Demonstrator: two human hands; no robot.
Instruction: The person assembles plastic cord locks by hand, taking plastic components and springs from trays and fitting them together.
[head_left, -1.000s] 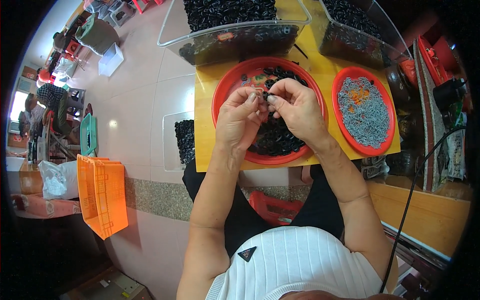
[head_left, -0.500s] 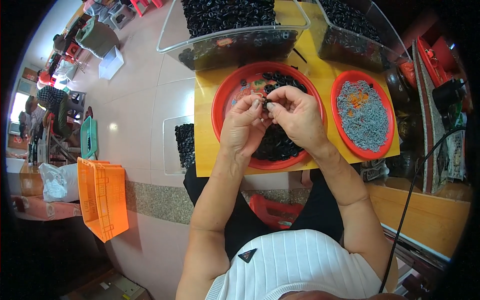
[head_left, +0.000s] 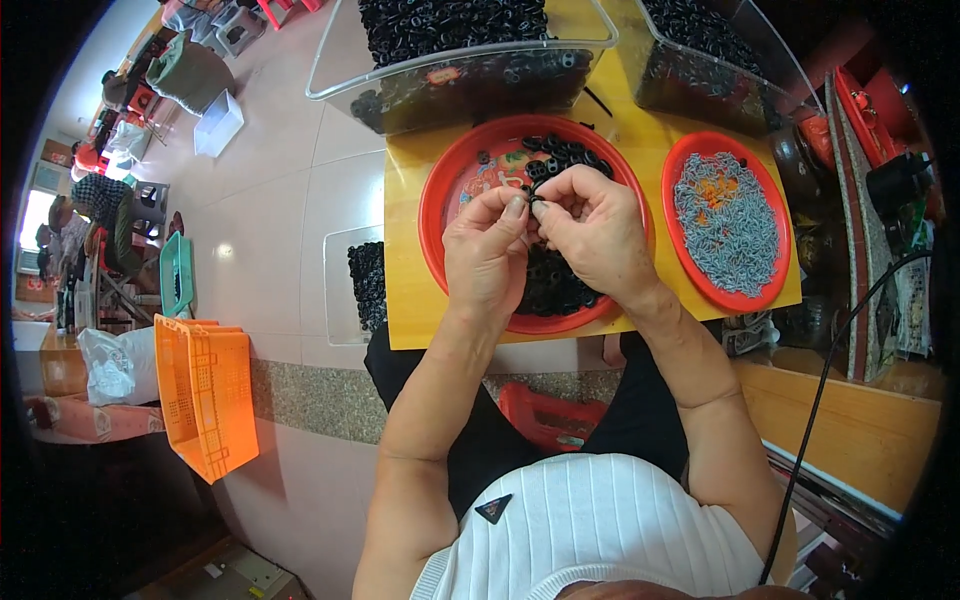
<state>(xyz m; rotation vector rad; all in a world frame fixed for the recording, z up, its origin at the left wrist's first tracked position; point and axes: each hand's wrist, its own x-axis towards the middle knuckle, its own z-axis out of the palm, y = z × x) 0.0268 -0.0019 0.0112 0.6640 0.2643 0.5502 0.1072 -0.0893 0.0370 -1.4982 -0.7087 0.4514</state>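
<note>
My left hand (head_left: pixel 488 245) and my right hand (head_left: pixel 597 232) meet above a round red tray (head_left: pixel 434 215). Their thumbs and fingertips pinch a small black plastic part (head_left: pixel 533 195) between them; its exact shape is mostly hidden by the fingers. Loose black ring-like parts (head_left: pixel 548 285) lie heaped in the tray below my hands, and more of them are spread along its far right side. To the right, an oval red tray (head_left: pixel 673 255) holds a layer of small grey screws (head_left: pixel 735 240) with a few orange pieces (head_left: pixel 715 195) among them.
Two clear bins (head_left: pixel 470 72) (head_left: pixel 690 95) full of black parts stand at the back of the yellow table (head_left: pixel 408 300). Another clear bin (head_left: pixel 340 290) sits on the floor at left, near an orange crate (head_left: pixel 208 400). A black cable (head_left: pixel 812 430) hangs at right. Other people are far left.
My fingertips have shifted slightly around the black part and still pinch it. The whole view has tilted a little; the trays and bins keep their places.
</note>
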